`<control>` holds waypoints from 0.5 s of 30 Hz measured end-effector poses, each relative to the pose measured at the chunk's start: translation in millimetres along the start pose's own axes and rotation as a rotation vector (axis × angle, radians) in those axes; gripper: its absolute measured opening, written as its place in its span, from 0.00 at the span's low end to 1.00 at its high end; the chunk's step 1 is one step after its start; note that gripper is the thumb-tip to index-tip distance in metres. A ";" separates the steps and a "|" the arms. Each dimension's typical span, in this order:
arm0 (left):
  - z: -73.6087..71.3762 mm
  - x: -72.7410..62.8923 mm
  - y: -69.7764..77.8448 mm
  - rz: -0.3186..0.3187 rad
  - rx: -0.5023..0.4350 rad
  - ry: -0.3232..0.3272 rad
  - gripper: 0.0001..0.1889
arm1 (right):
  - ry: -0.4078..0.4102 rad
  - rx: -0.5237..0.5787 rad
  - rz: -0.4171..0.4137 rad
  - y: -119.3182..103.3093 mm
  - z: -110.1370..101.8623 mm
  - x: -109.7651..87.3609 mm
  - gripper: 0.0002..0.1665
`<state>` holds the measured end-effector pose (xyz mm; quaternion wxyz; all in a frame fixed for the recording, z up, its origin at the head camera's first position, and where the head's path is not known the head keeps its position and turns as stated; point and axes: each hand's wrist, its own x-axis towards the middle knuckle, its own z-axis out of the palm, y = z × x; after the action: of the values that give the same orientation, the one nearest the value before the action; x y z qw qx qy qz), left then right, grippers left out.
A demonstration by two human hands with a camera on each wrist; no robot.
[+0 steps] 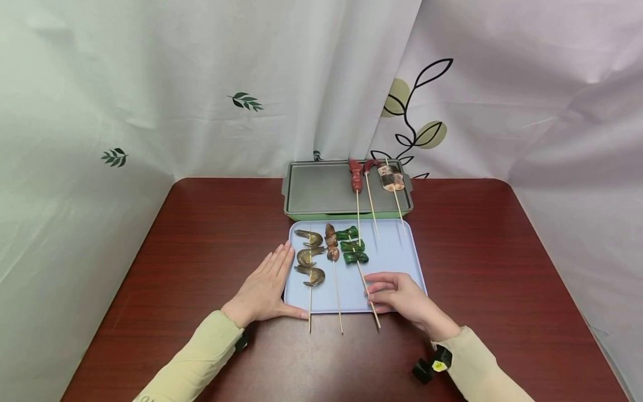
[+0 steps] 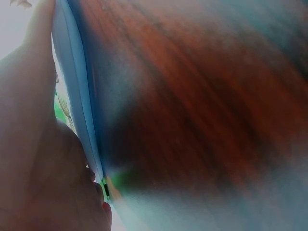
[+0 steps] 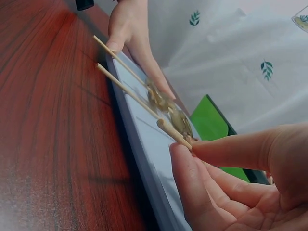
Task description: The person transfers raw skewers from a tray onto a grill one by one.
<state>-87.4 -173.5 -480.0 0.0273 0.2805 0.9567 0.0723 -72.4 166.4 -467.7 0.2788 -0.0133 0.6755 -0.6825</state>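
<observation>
My right hand [image 1: 400, 298] pinches the bare lower stick of a skewer with several dark green pieces [image 1: 353, 246] between thumb and fingers. In the right wrist view the stick's blunt end [image 3: 174, 134] pokes out of the pinch over the tray's near edge. That skewer overlaps the right half of a pale blue tray [image 1: 394, 268]. My left hand [image 1: 267, 285] lies with straight fingers along the tray's left edge, thumb near the stick of a shrimp skewer [image 1: 310, 274]. Between the shrimp and the green pieces lies a skewer of brown chunks [image 1: 331, 245].
Directly behind the tray stands a grey griddle pan [image 1: 316, 190] on a green base. Two red skewers [image 1: 356, 177] and a fish-slice skewer [image 1: 391, 177] lie on its right side, sticks jutting over the tray. A curtain [image 1: 211, 84] hangs behind the brown table [image 1: 482, 251].
</observation>
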 end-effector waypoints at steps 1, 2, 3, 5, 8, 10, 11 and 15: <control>-0.4 0.0 0.0 0.000 0.003 -0.002 0.77 | 0.004 -0.004 0.000 0.0 -0.4 0.1 0.28; -0.4 0.1 -0.1 -0.001 0.006 -0.003 0.77 | 0.009 -0.007 0.001 0.1 -0.5 0.3 0.28; -0.5 0.2 -0.1 -0.001 0.007 -0.003 0.77 | 0.011 -0.012 -0.002 0.4 -0.7 0.2 0.28; -0.9 0.0 -0.1 0.000 0.010 -0.003 0.77 | 0.014 -0.018 -0.005 0.5 -0.8 0.0 0.27; -1.2 0.0 0.2 0.002 0.010 -0.001 0.77 | 0.013 -0.024 -0.007 0.6 -1.2 -0.5 0.27; -1.2 -0.1 0.2 0.002 0.009 -0.001 0.77 | 0.014 -0.023 -0.003 0.7 -1.6 -0.7 0.27; -1.3 -0.1 0.3 0.001 0.008 -0.001 0.77 | 0.014 -0.021 0.000 0.6 -1.8 -0.9 0.27; -1.0 -0.3 0.5 -0.002 0.006 -0.005 0.77 | 0.009 -0.009 0.009 0.5 -1.7 -1.4 0.29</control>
<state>-87.0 -173.4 -478.9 0.0291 0.2799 0.9571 0.0689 -71.7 168.6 -467.8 0.2787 -0.0084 0.6798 -0.6783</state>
